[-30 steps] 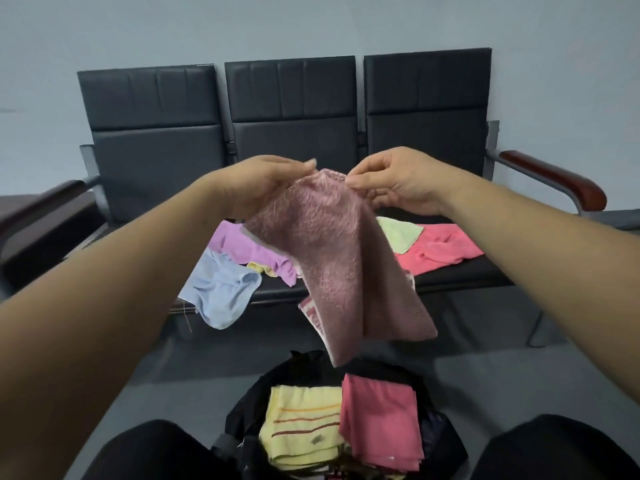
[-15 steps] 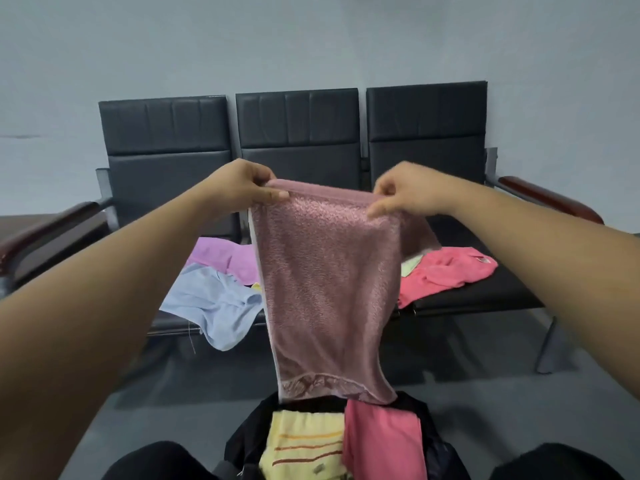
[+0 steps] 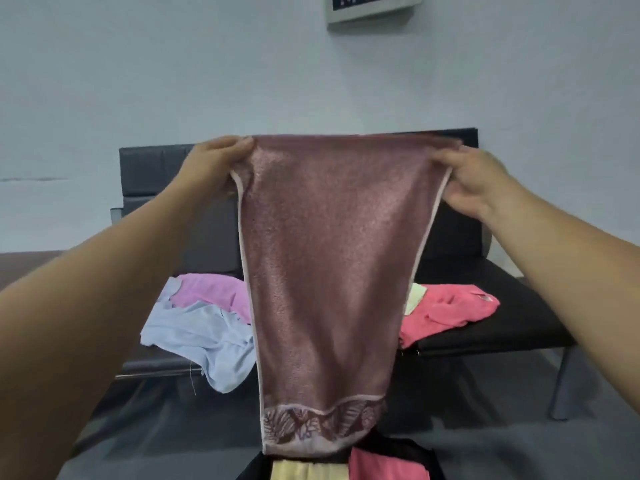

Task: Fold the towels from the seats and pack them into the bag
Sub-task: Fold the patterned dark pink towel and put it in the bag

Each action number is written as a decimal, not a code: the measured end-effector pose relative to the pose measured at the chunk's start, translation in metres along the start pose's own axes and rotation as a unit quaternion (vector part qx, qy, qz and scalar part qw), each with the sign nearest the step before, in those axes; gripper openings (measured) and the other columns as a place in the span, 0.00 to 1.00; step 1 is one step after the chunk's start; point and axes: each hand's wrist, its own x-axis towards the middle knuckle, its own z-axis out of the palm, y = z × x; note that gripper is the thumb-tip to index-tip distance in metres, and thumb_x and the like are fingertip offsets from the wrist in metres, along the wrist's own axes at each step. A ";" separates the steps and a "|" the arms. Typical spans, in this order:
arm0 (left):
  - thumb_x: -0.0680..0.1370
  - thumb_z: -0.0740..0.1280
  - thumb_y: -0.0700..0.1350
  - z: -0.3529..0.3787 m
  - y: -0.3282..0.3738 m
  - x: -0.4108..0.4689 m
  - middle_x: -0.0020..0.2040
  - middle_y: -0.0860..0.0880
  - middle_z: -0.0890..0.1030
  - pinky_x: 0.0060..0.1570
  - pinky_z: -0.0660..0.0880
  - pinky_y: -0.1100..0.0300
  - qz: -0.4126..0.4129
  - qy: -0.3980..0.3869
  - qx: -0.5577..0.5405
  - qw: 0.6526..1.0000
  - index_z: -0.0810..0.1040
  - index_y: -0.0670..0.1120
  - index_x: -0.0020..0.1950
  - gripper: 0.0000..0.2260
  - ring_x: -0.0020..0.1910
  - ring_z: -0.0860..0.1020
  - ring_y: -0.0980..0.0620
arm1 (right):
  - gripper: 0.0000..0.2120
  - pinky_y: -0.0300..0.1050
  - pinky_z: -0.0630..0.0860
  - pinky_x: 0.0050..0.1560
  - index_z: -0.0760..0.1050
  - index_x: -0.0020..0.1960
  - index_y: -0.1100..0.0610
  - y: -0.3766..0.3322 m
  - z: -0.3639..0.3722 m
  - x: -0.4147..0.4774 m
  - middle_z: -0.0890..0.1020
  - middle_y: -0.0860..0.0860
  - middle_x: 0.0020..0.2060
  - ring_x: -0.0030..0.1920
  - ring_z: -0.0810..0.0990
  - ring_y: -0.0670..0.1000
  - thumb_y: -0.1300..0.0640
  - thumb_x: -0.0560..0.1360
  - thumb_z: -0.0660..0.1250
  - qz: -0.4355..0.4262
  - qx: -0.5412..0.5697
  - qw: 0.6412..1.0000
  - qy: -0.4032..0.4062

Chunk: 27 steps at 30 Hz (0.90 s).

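1. A row of black seats (image 3: 502, 327) stood against a pale wall, with a grey framed device (image 3: 370, 6) mounted high on that wall.
2. On the left part of the seats lay a crumpled light blue towel (image 3: 204, 337), hanging partly over the front edge, with a lilac towel (image 3: 211, 292) just behind it and touching it.
3. On the right part lay a coral towel (image 3: 446, 313) in a loose heap, with a pale green towel (image 3: 414, 296) showing at its left side.
4. At the bottom of the view sat an open black bag (image 3: 401, 443) holding a folded yellow towel (image 3: 304, 471) and, beside it, a folded red towel (image 3: 381, 467).
5. A dusty-pink towel (image 3: 325, 271) hung spread out in the air, blocking the middle seat and part of the bag's opening.
6. The left hand (image 3: 214, 164) pinched the towel's upper left corner, fingers curled over the top hem.
7. The right hand (image 3: 474, 178) gripped the upper right corner in the same way.
8. The top hem ran taut between the two hands; the cloth narrowed below them, and its leaf-patterned border hung lowest, just above the bag.
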 end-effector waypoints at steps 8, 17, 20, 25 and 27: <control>0.79 0.73 0.46 -0.008 -0.016 -0.001 0.48 0.45 0.82 0.35 0.74 0.65 -0.050 -0.052 0.371 0.926 0.85 0.45 0.58 0.10 0.38 0.77 0.52 | 0.08 0.50 0.83 0.50 0.78 0.46 0.58 0.029 -0.004 -0.002 0.85 0.57 0.47 0.45 0.85 0.53 0.63 0.73 0.77 0.054 -0.196 0.967 0.156; 0.80 0.61 0.31 0.010 -0.006 -0.009 0.43 0.46 0.85 0.41 0.82 0.63 -0.096 -0.176 0.016 0.980 0.83 0.41 0.51 0.12 0.40 0.84 0.54 | 0.10 0.45 0.74 0.56 0.83 0.56 0.58 0.031 0.013 -0.008 0.82 0.48 0.51 0.53 0.79 0.49 0.55 0.77 0.74 -0.032 -0.296 0.939 0.174; 0.80 0.60 0.28 0.022 -0.001 -0.014 0.53 0.43 0.86 0.52 0.82 0.60 -0.099 -0.253 -0.028 0.962 0.79 0.36 0.62 0.14 0.52 0.85 0.50 | 0.09 0.43 0.77 0.47 0.84 0.56 0.56 0.031 0.025 -0.007 0.84 0.50 0.48 0.44 0.79 0.47 0.60 0.76 0.75 -0.055 -0.317 0.936 0.140; 0.80 0.68 0.36 0.048 0.005 -0.018 0.42 0.47 0.87 0.42 0.81 0.66 -0.008 -0.223 0.073 0.972 0.82 0.40 0.52 0.04 0.41 0.86 0.55 | 0.10 0.43 0.81 0.37 0.83 0.46 0.54 0.032 0.056 -0.016 0.83 0.54 0.39 0.34 0.80 0.48 0.68 0.78 0.69 -0.096 -0.320 0.941 0.061; 0.79 0.71 0.40 0.055 0.010 -0.018 0.41 0.45 0.87 0.38 0.81 0.66 0.014 -0.212 0.111 0.971 0.84 0.41 0.49 0.04 0.37 0.85 0.54 | 0.11 0.49 0.85 0.46 0.85 0.45 0.58 0.030 0.069 -0.022 0.85 0.57 0.42 0.36 0.82 0.50 0.69 0.77 0.66 -0.083 -0.289 0.954 0.004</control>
